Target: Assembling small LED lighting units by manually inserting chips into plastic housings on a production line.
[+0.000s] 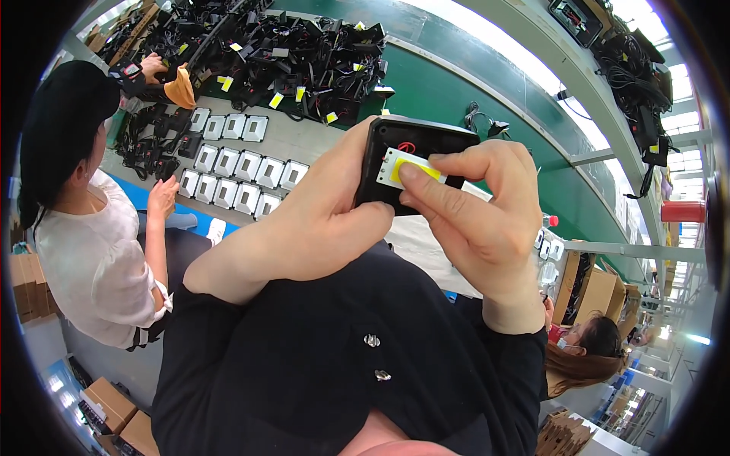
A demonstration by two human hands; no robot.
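green bench [433,80], cardboard boxes [112,404] around — black housing [439,137] held

Two bare hands: one left hand [331,220] with one black housing [426,133], one right hand [487,209] with one yellow-and-white panel [391,164]. On the surface [308,138] to the left, fourteen pale square frames [248,165] in view: four in the far row, five in the middle, five nearest. In the tangled black heap [319,57], too dense to count, at least four yellow pieces [276,100]. Two co-workers [91,235], two shiny buttons [372,341], one red cap [553,221], one red cylinder [682,211].
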